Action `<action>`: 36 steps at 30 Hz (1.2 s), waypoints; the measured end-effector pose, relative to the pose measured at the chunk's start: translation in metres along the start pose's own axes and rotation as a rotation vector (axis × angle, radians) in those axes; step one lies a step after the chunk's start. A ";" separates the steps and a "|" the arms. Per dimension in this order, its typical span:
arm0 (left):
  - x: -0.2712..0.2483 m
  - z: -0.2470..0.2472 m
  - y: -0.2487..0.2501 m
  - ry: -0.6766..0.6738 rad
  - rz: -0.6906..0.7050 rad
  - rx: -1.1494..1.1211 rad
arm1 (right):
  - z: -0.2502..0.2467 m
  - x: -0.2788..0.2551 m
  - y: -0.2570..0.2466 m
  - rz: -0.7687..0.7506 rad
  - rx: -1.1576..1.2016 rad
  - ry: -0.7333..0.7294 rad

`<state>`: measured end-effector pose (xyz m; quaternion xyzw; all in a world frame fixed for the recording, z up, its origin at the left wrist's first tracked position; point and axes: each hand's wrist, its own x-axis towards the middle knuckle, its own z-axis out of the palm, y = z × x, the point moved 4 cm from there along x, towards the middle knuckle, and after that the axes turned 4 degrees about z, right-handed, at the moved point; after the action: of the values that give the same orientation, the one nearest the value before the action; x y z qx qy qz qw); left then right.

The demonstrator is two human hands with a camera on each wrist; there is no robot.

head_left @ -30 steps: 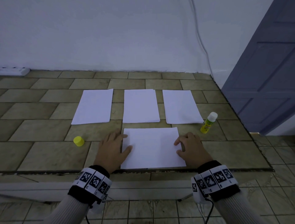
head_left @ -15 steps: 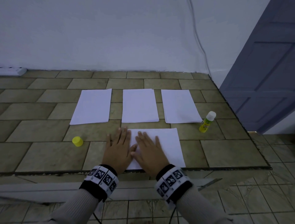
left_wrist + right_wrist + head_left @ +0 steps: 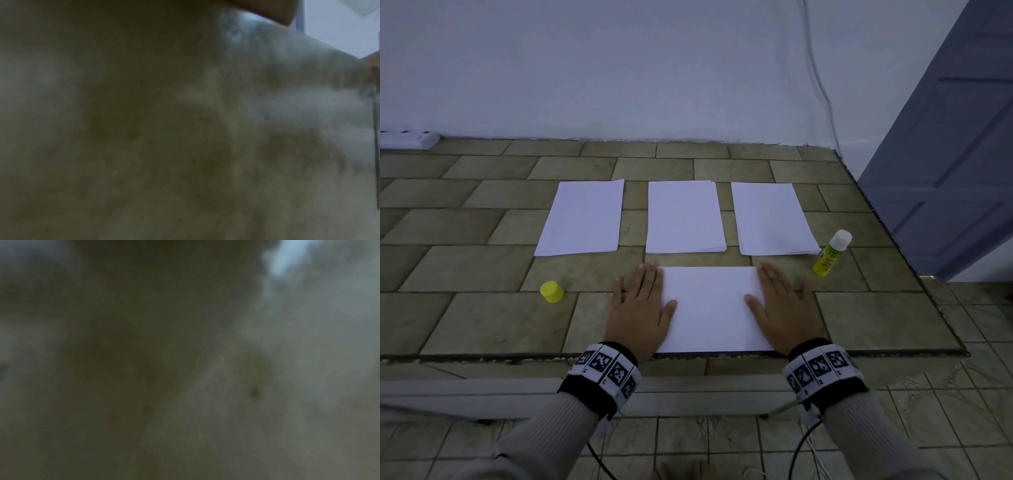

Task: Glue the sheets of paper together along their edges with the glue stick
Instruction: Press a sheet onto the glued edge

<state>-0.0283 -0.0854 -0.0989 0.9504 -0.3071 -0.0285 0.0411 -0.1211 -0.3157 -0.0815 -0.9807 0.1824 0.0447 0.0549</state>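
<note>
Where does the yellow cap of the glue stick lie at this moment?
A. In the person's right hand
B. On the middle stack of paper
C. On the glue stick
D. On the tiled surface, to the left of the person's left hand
D: the yellow cap sits alone on the tiles, left of the left hand, while the uncapped glue stick stands far to the right.

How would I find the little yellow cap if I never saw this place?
Look at the olive tiled surface, left of the flat left hand. The small round yellow plastic cap sits alone there, far from the capless glue stick.
</note>
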 end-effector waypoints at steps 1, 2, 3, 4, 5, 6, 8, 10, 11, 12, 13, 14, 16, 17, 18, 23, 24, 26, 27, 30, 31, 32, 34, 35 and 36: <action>0.000 0.000 0.000 -0.002 -0.002 -0.002 | -0.004 0.000 -0.001 0.011 -0.026 0.006; 0.000 0.000 0.001 -0.009 -0.004 0.002 | -0.009 0.000 -0.005 0.031 -0.045 0.012; 0.000 0.000 0.001 -0.011 -0.005 0.004 | -0.012 0.000 -0.012 0.053 -0.039 0.019; 0.000 0.000 0.001 -0.007 -0.005 0.003 | -0.014 0.000 -0.021 0.060 -0.007 0.037; 0.000 -0.001 0.001 -0.005 -0.006 0.001 | -0.017 -0.001 -0.034 0.033 0.031 0.049; 0.000 -0.001 0.001 -0.008 -0.006 0.000 | -0.016 -0.003 -0.049 -0.026 0.059 0.055; -0.001 0.000 0.001 -0.003 0.004 -0.012 | -0.008 -0.006 -0.082 -0.173 0.099 0.018; 0.000 0.000 -0.001 0.003 0.021 -0.026 | 0.004 -0.007 -0.108 -0.295 0.118 -0.031; 0.000 0.001 -0.001 -0.006 0.028 -0.027 | 0.009 -0.006 -0.114 -0.336 0.112 -0.042; 0.000 0.001 -0.001 -0.010 0.028 -0.025 | 0.013 -0.005 -0.117 -0.360 0.102 -0.045; -0.001 0.002 -0.002 -0.005 0.023 -0.021 | 0.016 -0.004 -0.114 -0.369 0.093 -0.045; 0.000 0.002 -0.002 -0.004 0.014 -0.022 | 0.018 -0.003 -0.109 -0.369 0.082 -0.040; 0.000 0.001 -0.001 0.006 0.004 -0.032 | 0.016 -0.002 -0.089 -0.353 0.058 -0.022; 0.000 0.000 -0.001 0.026 0.006 -0.037 | 0.014 -0.002 -0.076 -0.335 0.045 -0.020; 0.000 0.000 -0.001 0.033 0.008 -0.038 | 0.011 -0.001 -0.062 -0.312 0.034 -0.026; 0.000 0.003 -0.003 0.026 0.006 -0.030 | 0.002 0.001 0.003 -0.156 -0.003 -0.048; 0.000 0.003 -0.003 0.026 0.008 -0.029 | 0.000 0.000 0.010 -0.141 -0.021 -0.044; 0.000 0.002 -0.002 0.026 0.014 -0.033 | -0.008 -0.001 0.015 -0.121 -0.066 -0.060; 0.000 0.002 -0.001 0.019 0.018 -0.035 | -0.013 -0.001 0.016 -0.096 -0.047 -0.087; 0.000 0.002 -0.001 0.004 0.013 -0.046 | -0.042 0.000 0.008 -0.042 0.153 -0.111; 0.000 0.002 -0.001 -0.005 0.010 -0.044 | -0.052 0.000 0.003 -0.063 0.209 -0.131; 0.000 0.001 0.000 -0.014 0.007 -0.037 | -0.061 0.000 -0.003 -0.094 0.232 -0.160; 0.000 0.001 0.001 -0.032 0.000 -0.024 | -0.069 0.003 -0.016 -0.179 0.216 -0.219; -0.001 0.000 0.001 -0.043 -0.003 -0.023 | -0.067 0.006 -0.023 -0.216 0.199 -0.239; -0.001 -0.001 0.001 -0.050 -0.005 -0.027 | -0.064 0.010 -0.028 -0.244 0.183 -0.253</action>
<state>-0.0299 -0.0855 -0.0979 0.9495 -0.3050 -0.0567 0.0460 -0.0974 -0.3010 -0.0167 -0.9730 0.0572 0.1436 0.1712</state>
